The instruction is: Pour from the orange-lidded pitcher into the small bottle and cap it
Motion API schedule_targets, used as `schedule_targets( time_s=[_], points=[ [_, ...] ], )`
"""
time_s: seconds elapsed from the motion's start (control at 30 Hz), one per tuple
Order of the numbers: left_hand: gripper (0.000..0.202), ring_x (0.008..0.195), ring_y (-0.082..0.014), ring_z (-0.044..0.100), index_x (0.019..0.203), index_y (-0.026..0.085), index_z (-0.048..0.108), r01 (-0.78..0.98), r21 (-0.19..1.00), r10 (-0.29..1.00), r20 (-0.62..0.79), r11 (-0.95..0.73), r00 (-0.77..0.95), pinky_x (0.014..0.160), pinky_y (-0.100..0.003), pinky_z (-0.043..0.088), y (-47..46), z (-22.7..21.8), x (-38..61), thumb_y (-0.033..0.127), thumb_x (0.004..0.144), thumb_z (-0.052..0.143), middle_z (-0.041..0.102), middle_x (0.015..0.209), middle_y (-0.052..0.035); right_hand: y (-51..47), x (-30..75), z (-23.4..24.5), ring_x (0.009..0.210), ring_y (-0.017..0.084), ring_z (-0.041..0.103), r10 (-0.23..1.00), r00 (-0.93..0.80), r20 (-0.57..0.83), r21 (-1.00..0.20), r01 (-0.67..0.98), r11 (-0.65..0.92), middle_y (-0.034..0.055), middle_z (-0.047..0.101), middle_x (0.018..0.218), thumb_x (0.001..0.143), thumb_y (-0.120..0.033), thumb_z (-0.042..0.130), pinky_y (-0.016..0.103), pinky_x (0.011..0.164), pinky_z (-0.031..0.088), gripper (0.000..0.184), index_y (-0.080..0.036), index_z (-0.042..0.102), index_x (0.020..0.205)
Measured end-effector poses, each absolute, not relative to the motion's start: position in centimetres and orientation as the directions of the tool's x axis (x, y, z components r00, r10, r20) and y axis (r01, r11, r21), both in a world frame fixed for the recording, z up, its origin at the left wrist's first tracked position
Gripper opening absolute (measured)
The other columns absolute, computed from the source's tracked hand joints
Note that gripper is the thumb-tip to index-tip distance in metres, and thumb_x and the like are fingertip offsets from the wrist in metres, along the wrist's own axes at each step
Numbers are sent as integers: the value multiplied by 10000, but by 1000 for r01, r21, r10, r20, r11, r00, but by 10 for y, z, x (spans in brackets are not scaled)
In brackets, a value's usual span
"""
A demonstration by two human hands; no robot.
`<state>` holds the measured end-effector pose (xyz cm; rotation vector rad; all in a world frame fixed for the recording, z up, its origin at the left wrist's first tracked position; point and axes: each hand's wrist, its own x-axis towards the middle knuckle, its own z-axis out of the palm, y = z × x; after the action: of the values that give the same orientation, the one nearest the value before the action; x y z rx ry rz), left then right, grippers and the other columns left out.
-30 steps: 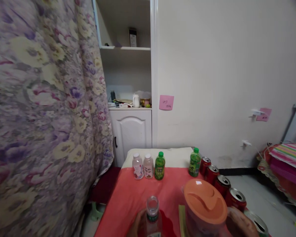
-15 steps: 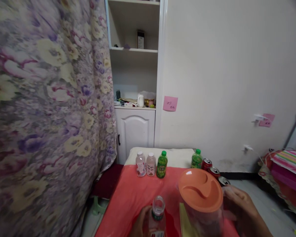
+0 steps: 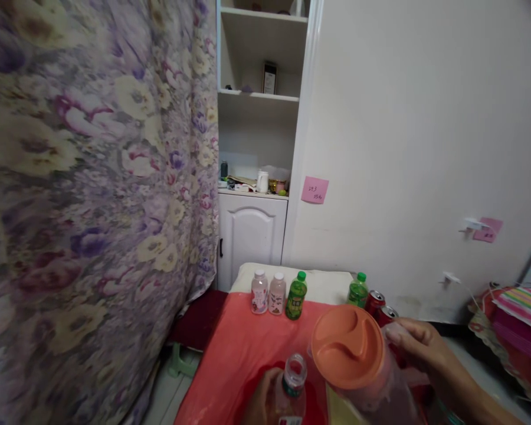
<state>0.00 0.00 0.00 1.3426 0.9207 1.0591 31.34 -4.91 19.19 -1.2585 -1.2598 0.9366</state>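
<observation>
Left hand (image 3: 262, 404) cut off by frame bottom, seen wrapped round uncapped bottle (image 3: 292, 391) at near edge of table (image 3: 239, 360). Pitcher (image 3: 371, 386) base cut off, orange lid (image 3: 347, 346) tilted toward bottle. Right hand (image 3: 418, 348) closed on pitcher's right side; handle blurred.

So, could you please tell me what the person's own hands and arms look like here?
Both are bare, with no gloves. The right hand leads into a bare forearm with no sleeve in view. Only part of the left hand shows at the bottom edge; no ring or sleeve is visible there.
</observation>
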Motion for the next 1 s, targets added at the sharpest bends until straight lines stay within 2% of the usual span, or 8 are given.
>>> schedule_targets(
  time_s=[0.13,0.23,0.3,0.47,0.8,1.0],
  points=[
    [749,1291,-348,633,1230,221,557,-39,999,953,48,-38,298,1063,-385,509,-4,8,0,56,529,763,689,1350,-144,-43,312,203,575,111,264,983,97,158,-967,218,134,-51,319,572,684,-659,789,270,539,177,563,-219,459,564],
    [759,1310,-354,623,1250,198,552,-14,999,956,37,-34,292,1074,-373,505,-8,15,0,45,540,773,674,1371,-170,-37,314,207,576,111,292,987,40,155,-947,289,137,-57,352,564,679,-670,791,279,559,199,568,-209,476,570],
    [767,1326,-361,609,1255,188,550,-4,999,959,34,-34,280,1074,-370,505,-10,20,0,36,537,770,659,1388,-185,-34,315,208,573,110,298,990,-5,139,-946,295,135,-60,365,571,701,-670,778,287,564,201,561,-209,478,591],
    [740,1274,-351,641,1244,213,540,-21,1000,951,28,-22,307,1038,-371,515,-14,24,3,49,559,766,695,1311,-151,-32,310,215,565,104,263,990,-71,120,-952,274,135,-70,332,574,724,-671,763,297,556,179,571,-225,431,595],
    [696,1218,-344,657,1239,214,553,-50,996,939,85,-72,333,1013,-379,523,-15,25,1,106,587,769,696,1285,-141,-32,300,240,592,112,262,984,-142,105,-890,427,156,-68,294,613,774,-686,712,297,555,197,567,-228,425,604],
    [704,1213,-337,651,1250,230,575,3,998,951,60,-64,302,1002,-365,529,-18,29,4,126,581,772,711,1290,-114,-32,295,250,595,114,288,982,-170,78,-883,445,147,-66,318,622,779,-673,718,296,560,208,550,-224,443,621]
  ],
)
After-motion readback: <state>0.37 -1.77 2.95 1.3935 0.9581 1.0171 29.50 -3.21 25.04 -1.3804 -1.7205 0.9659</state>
